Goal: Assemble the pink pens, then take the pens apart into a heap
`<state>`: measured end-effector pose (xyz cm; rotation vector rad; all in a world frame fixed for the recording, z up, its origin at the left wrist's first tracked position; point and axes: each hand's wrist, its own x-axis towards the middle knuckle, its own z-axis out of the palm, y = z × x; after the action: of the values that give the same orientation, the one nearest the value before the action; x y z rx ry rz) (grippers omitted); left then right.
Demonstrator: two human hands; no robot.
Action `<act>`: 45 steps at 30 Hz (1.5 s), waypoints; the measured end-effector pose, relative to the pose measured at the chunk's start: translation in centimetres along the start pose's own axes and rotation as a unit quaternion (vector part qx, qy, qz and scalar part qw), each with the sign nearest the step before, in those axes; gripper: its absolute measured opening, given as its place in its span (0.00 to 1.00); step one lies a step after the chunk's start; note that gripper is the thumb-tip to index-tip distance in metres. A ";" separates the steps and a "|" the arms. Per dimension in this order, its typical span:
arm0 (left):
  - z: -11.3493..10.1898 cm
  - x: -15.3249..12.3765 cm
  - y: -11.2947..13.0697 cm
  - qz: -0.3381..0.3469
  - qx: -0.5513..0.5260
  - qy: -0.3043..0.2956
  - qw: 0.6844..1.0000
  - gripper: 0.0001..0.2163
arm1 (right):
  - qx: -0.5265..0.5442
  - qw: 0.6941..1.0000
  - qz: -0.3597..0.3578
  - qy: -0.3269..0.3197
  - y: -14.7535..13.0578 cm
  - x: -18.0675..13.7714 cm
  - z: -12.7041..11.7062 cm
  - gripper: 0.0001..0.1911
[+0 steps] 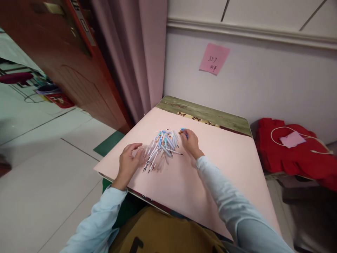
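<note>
A loose heap of pen parts (163,143) lies on the pink-covered table (226,168): white refills with dark tips, clear barrels and blue and pale pieces. My left hand (129,160) is at the heap's left edge, thumb and fingers apart around open space; whether its fingertips touch a clear barrel I cannot tell. To the right of the heap, my right hand (190,141) has its fingers closed around small blue and orange-brown pen pieces (182,131), which show at its fingertips. Their exact shape is too small to make out.
Behind the table stands a white wall with a pink note (214,59). A mauve curtain (147,52) and a brown door (86,80) are at the left. Red cloth (286,154) with a white cable lies on a low surface at the right.
</note>
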<state>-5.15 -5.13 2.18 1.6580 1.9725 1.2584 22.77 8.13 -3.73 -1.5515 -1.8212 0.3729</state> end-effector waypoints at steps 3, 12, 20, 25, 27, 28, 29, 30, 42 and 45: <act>1.0 0.8 0.5 0.033 0.024 -0.015 0.999 0.11 | -0.002 0.998 0.007 -0.068 -1.3 -4.0 -1.6 0.12; 1.9 0.8 0.6 0.028 -0.005 -0.055 0.998 0.11 | -0.008 0.995 -0.003 -0.103 -1.8 -8.7 -1.5 0.07; 0.2 0.8 -1.8 0.016 0.072 -0.053 0.996 0.11 | -0.008 0.985 0.166 -0.041 -1.7 -4.7 -1.8 0.11; 4.8 2.6 2.5 0.216 0.107 -0.185 0.953 0.12 | 0.015 0.988 0.149 -0.042 -2.1 -2.6 0.5 0.14; 7.0 3.7 3.7 0.285 0.130 -0.229 0.922 0.14 | 0.037 0.988 0.143 -0.037 -1.7 -2.8 0.9 0.15; 8.1 4.3 4.0 0.315 0.144 -0.248 0.905 0.17 | 0.044 0.988 0.142 -0.034 -1.4 -3.0 0.9 0.16; 9.0 5.0 4.2 0.343 0.160 -0.267 0.886 0.18 | 0.049 0.988 0.142 -0.034 -1.1 -3.2 0.9 0.16; 9.7 5.6 4.2 0.366 0.175 -0.283 0.869 0.19 | 0.052 0.988 0.142 -0.036 -0.8 -3.3 0.8 0.16; 11.4 7.9 4.0 0.494 0.256 -0.312 0.770 0.10 | 0.019 0.981 0.187 -0.045 -1.3 -2.2 1.1 0.10; 11.3 7.7 4.1 0.500 0.264 -0.309 0.765 0.13 | 0.016 0.981 0.188 -0.040 -1.4 -2.6 1.3 0.11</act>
<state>2.93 6.60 1.00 3.0883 1.0001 0.1423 20.90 5.58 -4.66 -1.8814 -1.5658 0.6450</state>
